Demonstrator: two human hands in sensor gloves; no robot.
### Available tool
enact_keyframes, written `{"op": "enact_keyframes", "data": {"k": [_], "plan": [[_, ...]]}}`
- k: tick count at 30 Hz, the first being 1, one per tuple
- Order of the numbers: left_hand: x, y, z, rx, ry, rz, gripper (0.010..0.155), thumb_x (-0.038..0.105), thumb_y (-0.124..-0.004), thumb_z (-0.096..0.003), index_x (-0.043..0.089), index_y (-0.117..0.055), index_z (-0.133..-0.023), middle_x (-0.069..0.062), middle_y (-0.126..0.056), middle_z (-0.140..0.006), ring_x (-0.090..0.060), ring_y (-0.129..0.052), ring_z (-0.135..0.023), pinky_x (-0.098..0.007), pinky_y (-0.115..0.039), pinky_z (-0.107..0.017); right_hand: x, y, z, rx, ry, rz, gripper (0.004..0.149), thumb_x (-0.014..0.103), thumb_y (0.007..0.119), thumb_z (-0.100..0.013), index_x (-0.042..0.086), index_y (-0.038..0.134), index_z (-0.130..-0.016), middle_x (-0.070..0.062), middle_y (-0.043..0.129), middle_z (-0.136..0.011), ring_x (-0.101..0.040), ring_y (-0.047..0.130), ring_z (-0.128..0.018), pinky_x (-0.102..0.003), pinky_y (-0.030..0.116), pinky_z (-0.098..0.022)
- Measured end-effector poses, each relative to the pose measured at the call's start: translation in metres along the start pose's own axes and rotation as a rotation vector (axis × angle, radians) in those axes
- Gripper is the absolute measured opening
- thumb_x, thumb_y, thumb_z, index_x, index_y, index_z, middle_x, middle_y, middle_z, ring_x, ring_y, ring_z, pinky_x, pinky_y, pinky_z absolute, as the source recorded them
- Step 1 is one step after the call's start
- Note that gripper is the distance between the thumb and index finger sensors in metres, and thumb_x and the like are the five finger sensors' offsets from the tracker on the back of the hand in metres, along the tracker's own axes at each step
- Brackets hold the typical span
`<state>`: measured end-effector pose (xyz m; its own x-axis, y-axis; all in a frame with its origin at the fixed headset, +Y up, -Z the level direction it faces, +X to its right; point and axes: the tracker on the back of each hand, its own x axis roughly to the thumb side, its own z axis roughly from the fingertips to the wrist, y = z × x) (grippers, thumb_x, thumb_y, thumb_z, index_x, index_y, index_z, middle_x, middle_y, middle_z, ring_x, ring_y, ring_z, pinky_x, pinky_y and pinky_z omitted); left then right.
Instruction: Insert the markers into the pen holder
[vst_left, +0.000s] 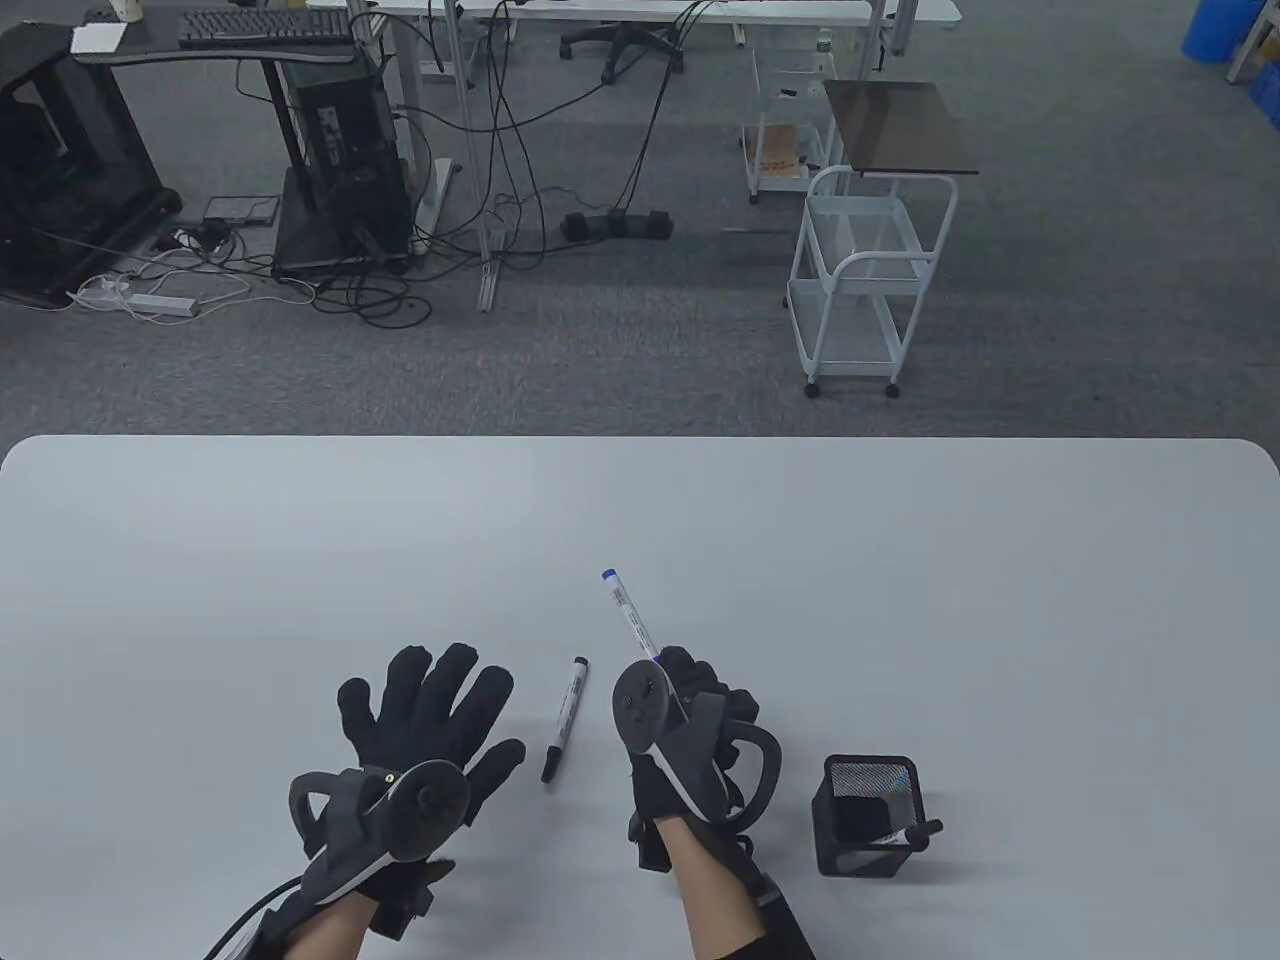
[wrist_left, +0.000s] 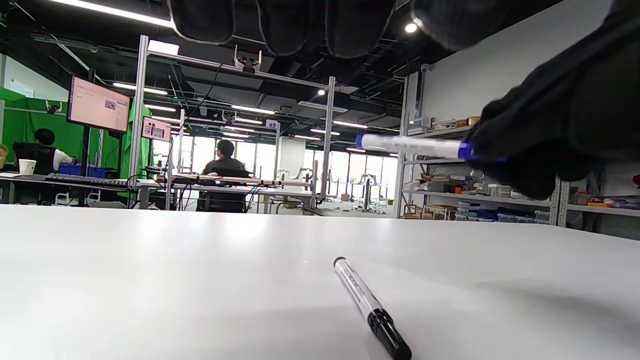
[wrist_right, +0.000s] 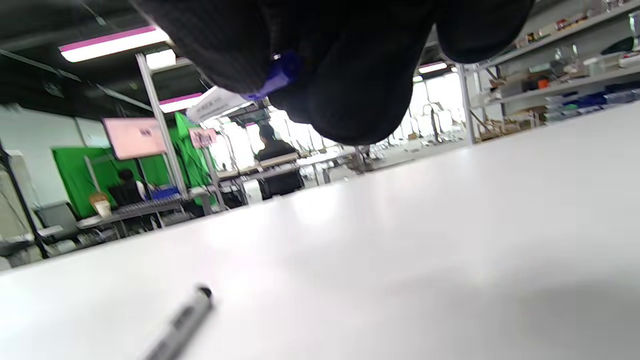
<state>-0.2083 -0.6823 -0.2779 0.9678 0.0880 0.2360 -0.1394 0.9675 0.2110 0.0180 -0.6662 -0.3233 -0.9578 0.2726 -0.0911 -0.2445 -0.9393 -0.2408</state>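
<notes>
My right hand (vst_left: 700, 700) grips a blue-capped white marker (vst_left: 628, 613) by its cap end, lifted off the table and pointing away to the upper left; it also shows in the left wrist view (wrist_left: 410, 145) and in the right wrist view (wrist_right: 220, 102). A black-capped marker (vst_left: 565, 718) lies flat on the white table between my hands, also in the left wrist view (wrist_left: 370, 305) and blurred in the right wrist view (wrist_right: 182, 317). My left hand (vst_left: 435, 715) lies open and flat on the table, holding nothing. The black mesh pen holder (vst_left: 868, 815) stands to the right of my right hand, with a black marker (vst_left: 918, 833) sticking out of it.
The white table (vst_left: 300, 560) spans the view, its far edge bordering grey carpet. A white rolling cart (vst_left: 865, 280), desks and cables stand on the floor beyond.
</notes>
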Motion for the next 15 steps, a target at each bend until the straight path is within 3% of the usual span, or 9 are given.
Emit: {"op": "enact_keyframes", "data": {"k": [10,15], "plan": [[0.001,0.0,0.001,0.009,-0.004,-0.01,0.066,0.065,-0.059,-0.0576,0.043,-0.046,-0.119,0.002,-0.038,-0.134,-0.047,-0.037,-0.125,-0.079,-0.025,-0.077,-0.021,-0.067,0.032,-0.265,-0.074,-0.18,0.039,0.025,0.072,-0.063,0.011,0.075,-0.1,-0.024,0.082,-0.086,-0.03,0.092,-0.065,-0.068,0.057,-0.062],[0.003,-0.003,0.002,0.003,-0.008,-0.023,0.066,0.065,-0.059,-0.0575,0.043,-0.046,-0.119,0.002,-0.038,-0.134,-0.047,-0.037,-0.125,-0.078,-0.025,-0.077,-0.038,-0.089,0.046,-0.375,-0.054,-0.217,0.04,0.024,0.074,-0.062,0.008,0.076,-0.099,-0.024,0.083,-0.086,-0.031,0.092,-0.064,-0.068,0.057,-0.062]]}}
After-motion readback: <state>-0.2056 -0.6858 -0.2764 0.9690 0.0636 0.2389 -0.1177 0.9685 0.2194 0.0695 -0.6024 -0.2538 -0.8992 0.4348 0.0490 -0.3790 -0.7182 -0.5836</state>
